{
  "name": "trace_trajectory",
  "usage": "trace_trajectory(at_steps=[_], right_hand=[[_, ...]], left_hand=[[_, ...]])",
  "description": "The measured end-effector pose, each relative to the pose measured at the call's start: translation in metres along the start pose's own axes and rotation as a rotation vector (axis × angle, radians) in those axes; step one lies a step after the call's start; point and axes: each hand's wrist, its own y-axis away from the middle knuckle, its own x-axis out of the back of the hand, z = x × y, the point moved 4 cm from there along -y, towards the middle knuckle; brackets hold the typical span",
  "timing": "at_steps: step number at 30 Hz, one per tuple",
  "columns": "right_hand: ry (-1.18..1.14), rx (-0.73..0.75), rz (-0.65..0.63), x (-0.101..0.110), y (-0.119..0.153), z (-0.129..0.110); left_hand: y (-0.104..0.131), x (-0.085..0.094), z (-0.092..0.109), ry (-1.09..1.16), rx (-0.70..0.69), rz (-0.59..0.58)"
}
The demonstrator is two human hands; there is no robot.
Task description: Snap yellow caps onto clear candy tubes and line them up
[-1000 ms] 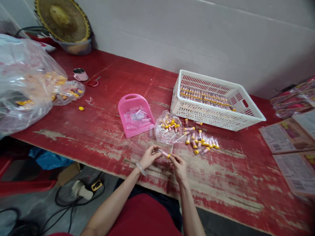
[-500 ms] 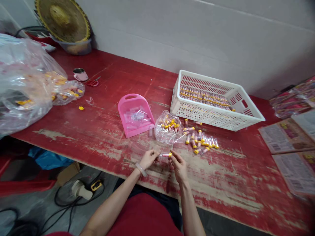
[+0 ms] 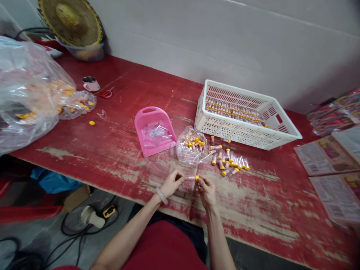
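Between my two hands lies a small clear tube with a pink label and a yellow cap (image 3: 191,178), held level above the table's front part. My left hand (image 3: 172,184) pinches its clear end. At the yellow cap end, my right hand (image 3: 207,190) has thumb and fingers closed on it. Just beyond, a clear plastic bag (image 3: 184,155) holds several yellow-capped pieces. Loose capped tubes (image 3: 227,159) lie to its right. A pink dustpan-shaped scoop (image 3: 148,150) with clear empty tubes sits to the left of the bag.
A white slotted crate (image 3: 247,137) with rows of capped tubes stands by the wall. On the left are a large plastic bag (image 3: 30,75), a pink mug (image 3: 91,84) and red scissors (image 3: 106,93). Printed cartons (image 3: 332,153) lie at the right edge.
The tube and both hands have shifted slightly to the right. My right fingers have curled in more around the cap end. The other things stay in place.
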Motion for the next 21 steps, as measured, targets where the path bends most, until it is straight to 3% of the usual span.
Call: trace_trajectory(at_steps=[11,14,18,21], right_hand=[[-0.012,0.001,0.006,-0.001,0.000,0.004],[0.024,0.088,0.067,-0.001,0.002,0.005],[0.145,0.260,0.136,0.000,0.004,0.003],[0.248,0.341,0.126,0.000,0.005,0.003]], left_hand=[[0.001,0.000,0.008,-0.035,-0.022,0.025],[-0.001,-0.001,0.008,-0.010,0.000,0.065],[-0.003,-0.001,0.002,0.004,0.125,0.128],[-0.001,-0.005,-0.005,0.030,0.256,0.100]])
